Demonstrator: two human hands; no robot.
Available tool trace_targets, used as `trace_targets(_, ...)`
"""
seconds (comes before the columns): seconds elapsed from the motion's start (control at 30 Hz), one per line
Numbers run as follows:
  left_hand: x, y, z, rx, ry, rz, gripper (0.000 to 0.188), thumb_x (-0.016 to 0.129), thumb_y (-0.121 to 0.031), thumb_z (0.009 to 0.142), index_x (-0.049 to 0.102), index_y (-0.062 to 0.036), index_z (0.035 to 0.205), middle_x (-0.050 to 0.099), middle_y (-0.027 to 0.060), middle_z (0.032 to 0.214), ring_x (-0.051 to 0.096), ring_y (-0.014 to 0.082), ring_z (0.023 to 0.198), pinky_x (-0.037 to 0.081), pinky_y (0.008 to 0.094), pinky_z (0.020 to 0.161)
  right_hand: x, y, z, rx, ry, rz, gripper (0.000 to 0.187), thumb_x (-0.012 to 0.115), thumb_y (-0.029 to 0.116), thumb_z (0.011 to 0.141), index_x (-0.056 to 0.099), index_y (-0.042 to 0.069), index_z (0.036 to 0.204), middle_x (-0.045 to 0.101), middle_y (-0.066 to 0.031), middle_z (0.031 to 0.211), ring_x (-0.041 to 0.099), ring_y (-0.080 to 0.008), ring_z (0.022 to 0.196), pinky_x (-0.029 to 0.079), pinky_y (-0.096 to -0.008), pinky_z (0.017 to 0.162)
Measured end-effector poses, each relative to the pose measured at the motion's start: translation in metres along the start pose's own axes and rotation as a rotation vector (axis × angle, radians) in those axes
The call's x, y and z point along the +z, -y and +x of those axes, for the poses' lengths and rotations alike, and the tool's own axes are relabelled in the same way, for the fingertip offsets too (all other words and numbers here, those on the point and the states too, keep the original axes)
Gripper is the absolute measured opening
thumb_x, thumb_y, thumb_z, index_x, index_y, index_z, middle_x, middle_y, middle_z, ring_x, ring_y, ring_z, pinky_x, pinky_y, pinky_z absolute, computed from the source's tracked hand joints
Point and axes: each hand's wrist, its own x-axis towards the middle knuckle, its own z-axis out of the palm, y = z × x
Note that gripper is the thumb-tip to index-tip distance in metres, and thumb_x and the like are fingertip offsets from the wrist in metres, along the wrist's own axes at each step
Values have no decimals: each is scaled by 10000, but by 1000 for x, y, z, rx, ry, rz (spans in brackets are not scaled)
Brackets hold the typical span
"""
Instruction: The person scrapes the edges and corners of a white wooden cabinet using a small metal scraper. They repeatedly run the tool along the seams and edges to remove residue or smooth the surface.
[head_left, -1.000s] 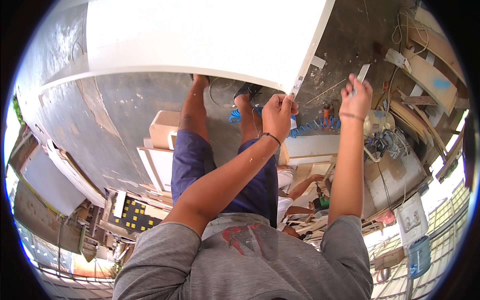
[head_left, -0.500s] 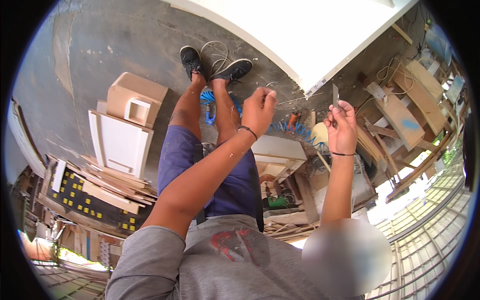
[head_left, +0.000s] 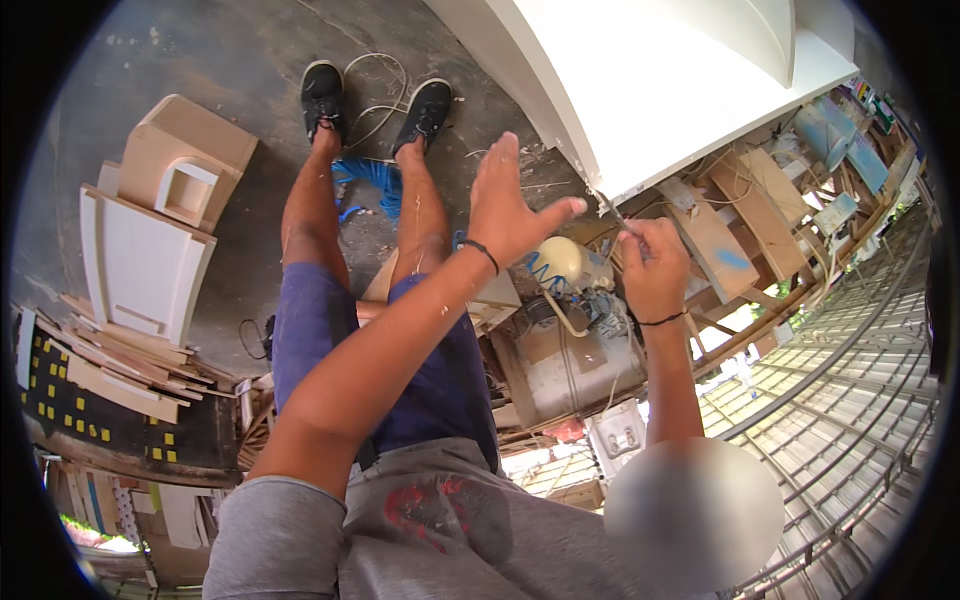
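In my right hand (head_left: 655, 265) is a thin metal blade (head_left: 610, 208), pinched between thumb and fingers. Its tip points up and left to the near corner of a large white panel piece (head_left: 660, 120); I cannot tell whether it touches. My left hand (head_left: 510, 205) is raised to the left of that corner, with fingers stretched and thumb apart. It holds nothing and appears to be short of the panel.
White and bare-wood cabinet parts (head_left: 150, 255) lean at the left, above stacked strips (head_left: 125, 365). A blue coiled hose (head_left: 375, 180) and a pale cable (head_left: 380, 115) lie by my feet. A cream round tank (head_left: 560, 262) and wooden boards (head_left: 710, 235) are at the right.
The view has shifted, bringing the white panel lower and closer. My left hand has gone from curled to spread fingers. The blade has tilted from upright toward the panel's corner.
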Motion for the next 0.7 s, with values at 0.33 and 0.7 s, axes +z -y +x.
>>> trace_targets(0.33, 54, -9, -4, 55, 40, -166, 1246, 793, -602, 597, 180, 71, 1448, 248, 244, 1498, 172, 380, 1419, 131, 488, 1152, 2, -9, 8, -55, 143, -182, 129, 615, 34, 806, 655, 20, 928, 558, -142, 792, 579, -320, 691, 456, -383, 609)
trace_targets(0.7, 68, -1, -5, 56, 15, -223, 1181, 750, -623, 641, 208, 32, 1460, 233, 189, 1523, 166, 356, 1426, 92, 539, 1144, -2, -9, 8, -91, 176, -152, 70, 621, 17, 807, 640, 22, 874, 504, -124, 720, 535, -293, 631, 413, -380, 559)
